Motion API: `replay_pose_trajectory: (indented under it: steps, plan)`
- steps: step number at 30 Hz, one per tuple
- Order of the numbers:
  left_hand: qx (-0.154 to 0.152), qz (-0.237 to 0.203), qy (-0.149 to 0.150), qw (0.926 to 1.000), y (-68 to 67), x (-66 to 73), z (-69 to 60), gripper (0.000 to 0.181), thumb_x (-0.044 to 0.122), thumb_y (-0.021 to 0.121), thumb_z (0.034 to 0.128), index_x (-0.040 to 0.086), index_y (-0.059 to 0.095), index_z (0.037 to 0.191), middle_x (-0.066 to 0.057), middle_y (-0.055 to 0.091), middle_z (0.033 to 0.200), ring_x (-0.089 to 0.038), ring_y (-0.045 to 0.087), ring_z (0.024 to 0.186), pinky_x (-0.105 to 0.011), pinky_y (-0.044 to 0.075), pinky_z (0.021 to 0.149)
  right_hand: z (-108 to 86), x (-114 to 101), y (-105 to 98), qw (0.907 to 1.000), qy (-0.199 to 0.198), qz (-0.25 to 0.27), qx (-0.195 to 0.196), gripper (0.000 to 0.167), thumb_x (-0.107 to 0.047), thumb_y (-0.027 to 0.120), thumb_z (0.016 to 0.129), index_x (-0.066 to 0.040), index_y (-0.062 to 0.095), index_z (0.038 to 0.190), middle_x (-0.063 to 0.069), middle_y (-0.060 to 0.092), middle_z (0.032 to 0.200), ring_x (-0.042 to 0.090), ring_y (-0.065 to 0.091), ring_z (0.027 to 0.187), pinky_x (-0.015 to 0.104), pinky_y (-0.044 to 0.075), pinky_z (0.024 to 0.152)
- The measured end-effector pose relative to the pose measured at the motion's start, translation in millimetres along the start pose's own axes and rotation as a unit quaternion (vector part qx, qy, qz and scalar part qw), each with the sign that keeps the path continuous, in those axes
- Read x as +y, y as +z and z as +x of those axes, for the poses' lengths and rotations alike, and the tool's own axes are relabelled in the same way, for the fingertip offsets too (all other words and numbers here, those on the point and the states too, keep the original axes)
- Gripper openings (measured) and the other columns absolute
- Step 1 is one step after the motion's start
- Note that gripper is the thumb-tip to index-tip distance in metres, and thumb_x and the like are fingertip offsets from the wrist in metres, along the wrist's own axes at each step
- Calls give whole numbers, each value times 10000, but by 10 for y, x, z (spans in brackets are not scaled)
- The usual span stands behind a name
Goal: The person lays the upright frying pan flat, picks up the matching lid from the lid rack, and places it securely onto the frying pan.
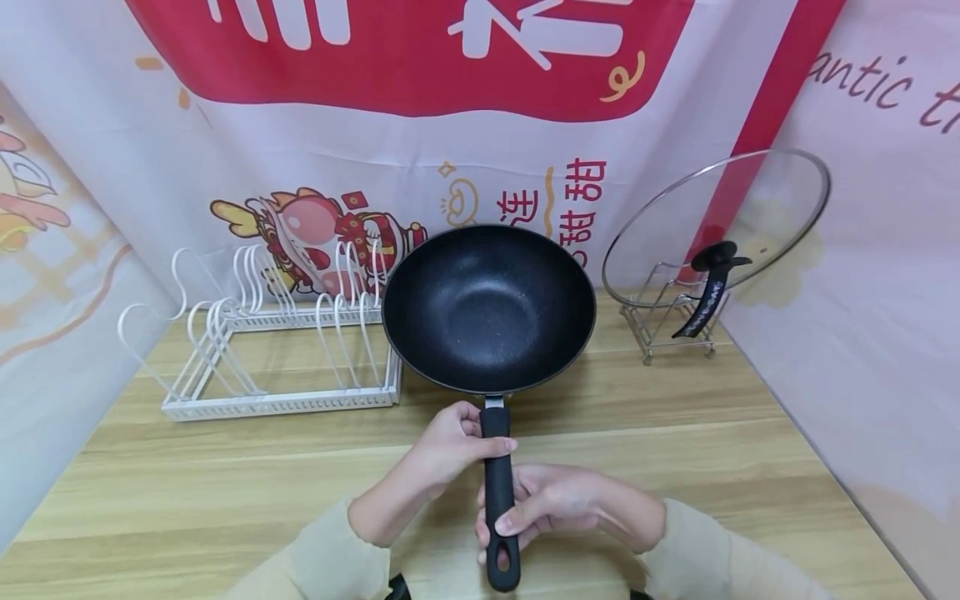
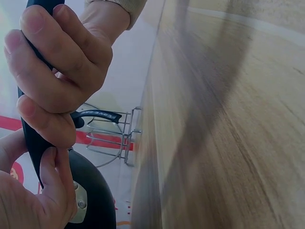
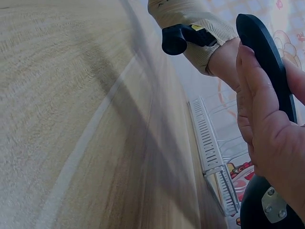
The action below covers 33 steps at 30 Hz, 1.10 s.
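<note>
A black wok (image 1: 491, 312) is held up above the table, its inside tilted toward the head camera. Its long black handle (image 1: 497, 483) points down toward the person. Near the pan end, the left hand (image 1: 459, 446) grips the handle with the thumb across the front. Lower down, close to the hanging hole, the right hand (image 1: 543, 504) holds the same handle, thumb on top and fingers behind. Both wrist views show fingers wrapped under the handle, and a riveted metal bracket (image 2: 80, 202) joins it to the wok.
At the left stands a white rack (image 1: 281, 404) with curved wire dividers, just beside the wok. A glass lid (image 1: 720, 225) with a black handle leans in a small wire stand (image 1: 645, 333) at the right. Printed cloth (image 1: 420, 158) hangs behind the wooden table (image 1: 712, 433).
</note>
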<state>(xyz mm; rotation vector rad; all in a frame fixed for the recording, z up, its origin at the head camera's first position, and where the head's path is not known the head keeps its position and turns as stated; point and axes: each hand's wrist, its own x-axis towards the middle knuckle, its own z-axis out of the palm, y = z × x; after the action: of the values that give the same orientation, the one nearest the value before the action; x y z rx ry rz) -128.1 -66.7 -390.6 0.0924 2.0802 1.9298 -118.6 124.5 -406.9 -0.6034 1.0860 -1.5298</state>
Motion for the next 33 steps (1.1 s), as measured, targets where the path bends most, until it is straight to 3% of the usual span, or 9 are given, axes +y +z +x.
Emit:
replay_pose_trajectory:
  steps: [4, 20, 33]
  plan:
    - [19, 27, 24, 10000, 9, -13, -3, 401, 36, 826, 792, -56, 527, 1042, -125, 716, 840, -187, 667, 781, -262, 514, 741, 1, 7, -4, 9999, 118, -5, 39, 274, -70, 630, 980, -83, 446, 1183, -11, 705, 1061, 189, 696, 1046, 354, 560, 943]
    - [69, 172, -210, 9996, 35, -48, -7, 412, 63, 845, 789, -34, 526, 1030, -122, 720, 836, -194, 661, 787, -284, 498, 748, -22, 74, -31, 9998, 37, 182, 8, 223, -14, 562, 994, -103, 470, 1176, -3, 703, 1065, 199, 691, 1060, 371, 552, 960]
    - [78, 226, -221, 9995, 24, -94, 25, 393, 68, 839, 791, -36, 531, 1011, -120, 721, 830, -186, 656, 777, -276, 499, 733, 3, 114, -64, 9997, -9, 256, -13, 226, 13, 514, 1001, -116, 469, 1181, 8, 692, 1068, 206, 689, 1066, 364, 555, 958]
